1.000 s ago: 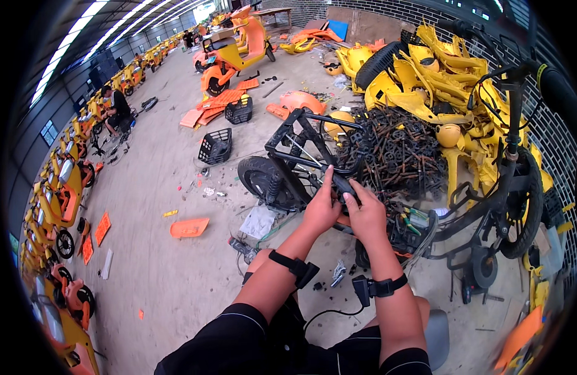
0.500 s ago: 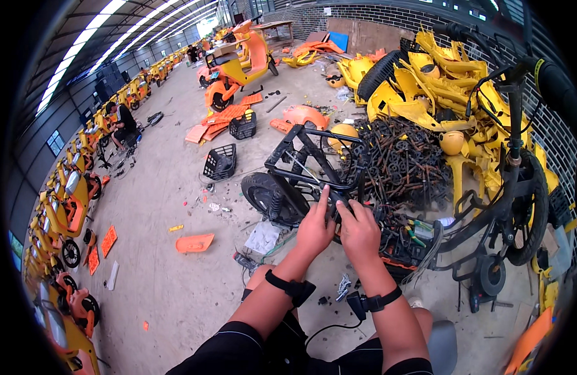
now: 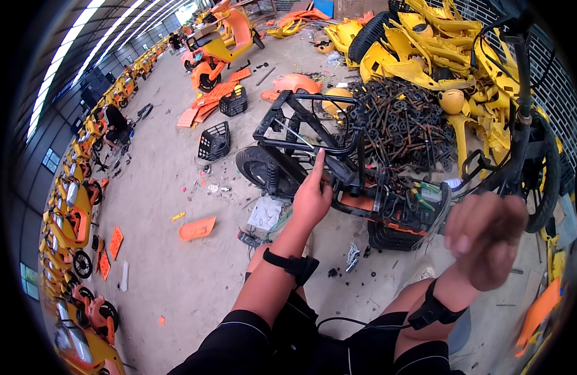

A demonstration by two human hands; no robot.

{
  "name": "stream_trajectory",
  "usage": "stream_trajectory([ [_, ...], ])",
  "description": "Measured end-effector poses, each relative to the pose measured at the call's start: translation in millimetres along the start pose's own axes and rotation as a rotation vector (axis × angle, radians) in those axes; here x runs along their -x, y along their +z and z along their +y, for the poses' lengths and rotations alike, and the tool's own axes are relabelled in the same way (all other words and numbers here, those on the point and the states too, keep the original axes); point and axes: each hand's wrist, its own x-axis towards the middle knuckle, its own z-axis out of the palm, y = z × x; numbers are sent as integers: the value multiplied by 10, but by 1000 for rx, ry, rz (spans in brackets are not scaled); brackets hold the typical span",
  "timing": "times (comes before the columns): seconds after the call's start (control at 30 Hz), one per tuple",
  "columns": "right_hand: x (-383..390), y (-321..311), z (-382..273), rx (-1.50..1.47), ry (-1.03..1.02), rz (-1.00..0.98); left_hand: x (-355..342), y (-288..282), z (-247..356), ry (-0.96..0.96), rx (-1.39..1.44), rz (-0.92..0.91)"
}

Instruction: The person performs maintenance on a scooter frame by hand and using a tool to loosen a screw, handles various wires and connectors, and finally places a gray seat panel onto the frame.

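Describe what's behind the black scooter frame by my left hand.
Beyond the black frame you can see a heap of dark parts, a rounded yellow shell and an orange piece. Whatever the frame itself or your left hand covers can't be seen.

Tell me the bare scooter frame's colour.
The bare frame is black, best seen in the head view.

Skylights [image 3: 66,64] glare, the right fingers [image 3: 466,226] are blurred, and straight lines bow.
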Motion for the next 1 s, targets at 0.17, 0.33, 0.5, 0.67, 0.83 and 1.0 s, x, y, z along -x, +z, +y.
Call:
stream_trajectory([
  [0.17,-110,-351,-3,432,406,-73,13,-61,18,-62,1,-6],
  [0.33,92,-444,976,1128,819,-312,-7,-51,77,-58,40,9],
  [0.5,325,-108,1413,1299,662,-444,-6,-49,65,-65,58,7],
  [0.67,435,-38,1600,1303,505,-438,-17,-74,76,-60,37,-22],
  [0.83,499,-51,1780,1342,455,-357,-39,-72,74,-70,89,-38],
  [1.0,546,-99,1958,1328,362,-307,-21,-72,68,-80,133,-18],
])
